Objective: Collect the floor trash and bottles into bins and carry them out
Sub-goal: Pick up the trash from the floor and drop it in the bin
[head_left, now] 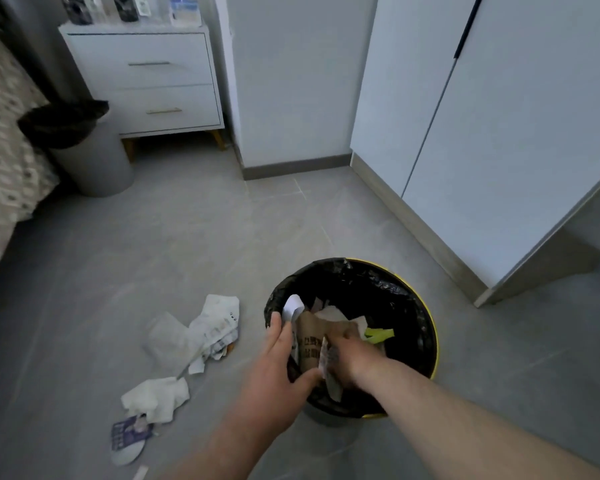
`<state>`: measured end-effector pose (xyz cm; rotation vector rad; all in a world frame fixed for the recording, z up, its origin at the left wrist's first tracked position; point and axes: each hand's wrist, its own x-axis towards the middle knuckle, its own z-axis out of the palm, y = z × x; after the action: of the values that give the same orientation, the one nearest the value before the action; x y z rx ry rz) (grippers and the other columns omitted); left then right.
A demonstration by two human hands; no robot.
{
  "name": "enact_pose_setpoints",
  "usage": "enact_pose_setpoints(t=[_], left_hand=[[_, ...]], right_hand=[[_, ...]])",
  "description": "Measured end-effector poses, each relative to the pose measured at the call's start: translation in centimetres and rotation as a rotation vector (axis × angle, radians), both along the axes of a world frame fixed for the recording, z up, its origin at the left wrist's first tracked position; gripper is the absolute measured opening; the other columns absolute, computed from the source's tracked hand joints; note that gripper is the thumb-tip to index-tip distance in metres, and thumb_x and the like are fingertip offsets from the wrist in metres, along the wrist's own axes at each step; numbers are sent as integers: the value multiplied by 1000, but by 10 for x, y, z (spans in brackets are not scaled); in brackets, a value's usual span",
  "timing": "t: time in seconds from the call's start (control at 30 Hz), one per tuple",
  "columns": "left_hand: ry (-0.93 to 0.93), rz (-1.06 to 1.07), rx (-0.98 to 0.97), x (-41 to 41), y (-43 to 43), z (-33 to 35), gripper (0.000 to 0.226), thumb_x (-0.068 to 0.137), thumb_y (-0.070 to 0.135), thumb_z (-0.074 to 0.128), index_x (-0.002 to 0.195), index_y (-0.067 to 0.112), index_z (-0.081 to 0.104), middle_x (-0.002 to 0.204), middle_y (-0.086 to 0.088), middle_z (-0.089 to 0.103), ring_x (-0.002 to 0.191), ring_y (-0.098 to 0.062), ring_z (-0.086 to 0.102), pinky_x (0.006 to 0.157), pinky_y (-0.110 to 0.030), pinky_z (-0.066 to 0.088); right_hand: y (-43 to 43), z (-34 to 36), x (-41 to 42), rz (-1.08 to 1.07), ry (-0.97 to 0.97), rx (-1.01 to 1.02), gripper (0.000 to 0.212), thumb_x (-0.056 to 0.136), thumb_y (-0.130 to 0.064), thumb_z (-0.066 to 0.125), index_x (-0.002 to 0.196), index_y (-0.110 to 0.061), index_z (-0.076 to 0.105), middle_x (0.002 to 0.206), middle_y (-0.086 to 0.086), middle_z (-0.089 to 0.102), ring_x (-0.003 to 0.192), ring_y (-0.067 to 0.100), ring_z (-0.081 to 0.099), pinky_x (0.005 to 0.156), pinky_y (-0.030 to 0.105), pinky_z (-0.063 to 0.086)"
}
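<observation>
A yellow bin lined with a black bag stands on the grey floor at lower centre, holding paper, a brown paper bag and a green scrap. My left hand grips the bin's near-left rim and liner. My right hand is inside the bin, closed on a crumpled wrapper and pressing into the trash. Left of the bin lie crumpled white papers, a white tissue wad and a purple printed packet.
A second grey bin with a black liner stands by the bed at left. A white two-drawer nightstand carries bottles. White wardrobe doors run along the right. Open floor lies between the bins.
</observation>
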<state>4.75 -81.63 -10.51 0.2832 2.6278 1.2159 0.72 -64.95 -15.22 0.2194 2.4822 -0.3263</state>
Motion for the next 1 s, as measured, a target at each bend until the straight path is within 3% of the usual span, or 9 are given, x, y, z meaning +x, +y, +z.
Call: enact_pose_setpoints(t=[0.13, 0.27, 0.33, 0.43, 0.53, 0.63, 0.7, 0.8, 1.0], left_hand=[[-28, -30, 16, -2, -2, -7, 87, 87, 41, 60, 151, 29, 2, 152, 21, -20, 144, 1, -3, 110, -15, 8], [-41, -56, -12, -3, -5, 0, 76, 90, 33, 51, 152, 27, 7, 157, 15, -16, 146, -4, 2, 113, -19, 14], [-48, -53, -19, -2, -5, 6, 72, 89, 24, 47, 152, 22, 11, 159, 10, -13, 147, -8, 2, 113, -19, 12], [-66, -51, -59, -1, -9, 10, 75, 86, 17, 45, 152, 18, 9, 160, 4, -13, 148, -13, 0, 115, -23, 10], [-78, -65, -79, 2, -18, 9, 81, 88, 29, 50, 152, 18, 2, 159, 5, -16, 147, -13, -6, 119, -29, 9], [-28, -18, -16, 5, -38, 15, 80, 90, 40, 51, 152, 24, 3, 159, 10, -13, 147, -8, -6, 115, -22, 3], [10, 28, 16, 6, -66, 16, 74, 92, 43, 48, 152, 30, 6, 158, 15, -9, 146, -4, -3, 113, -19, 4], [36, 162, -25, 4, -127, 0, 68, 92, 43, 50, 150, 28, 19, 159, 16, 4, 145, -3, 8, 115, -20, 10], [-183, 325, -260, -7, -252, -76, 68, 89, 37, 57, 147, 16, 28, 159, -3, 18, 145, -14, 18, 113, -23, 16]], right_hand=[[6, -12, 0, -58, -133, -7, 69, 93, -40, 46, 151, -34, 10, 156, 11, 18, 123, 35, 48, 92, 32, 43], [2, -7, 3, -97, -105, -84, 59, 94, -34, 49, 148, -22, 28, 148, 13, 37, 128, 30, 45, 105, 33, 37], [-1, 7, 0, -47, -45, -95, 48, 94, -33, 47, 141, -23, 41, 139, 8, 50, 124, 26, 49, 103, 30, 37], [-6, 32, -5, -82, 67, -110, 35, 87, -35, 44, 118, -25, 57, 118, 3, 63, 103, 22, 60, 84, 29, 47], [-17, 55, -6, -58, 123, -47, 13, 84, -28, 44, 95, -24, 49, 109, 7, 59, 95, 27, 58, 77, 34, 50], [-47, 87, -7, -17, 286, -45, 11, 81, -23, 43, 85, -19, 52, 96, 7, 58, 82, 26, 58, 62, 35, 48], [-72, 108, -13, 20, 488, -91, 21, 87, -22, 43, 95, -14, 61, 101, 8, 62, 84, 24, 61, 71, 38, 52], [-123, 131, -21, 59, 670, -243, 29, 92, -21, 46, 116, -17, 61, 121, 0, 60, 111, 19, 57, 94, 33, 47], [-222, 72, -33, 175, 507, -402, 29, 89, -21, 49, 115, -20, 62, 120, 0, 62, 110, 18, 56, 92, 30, 46]])
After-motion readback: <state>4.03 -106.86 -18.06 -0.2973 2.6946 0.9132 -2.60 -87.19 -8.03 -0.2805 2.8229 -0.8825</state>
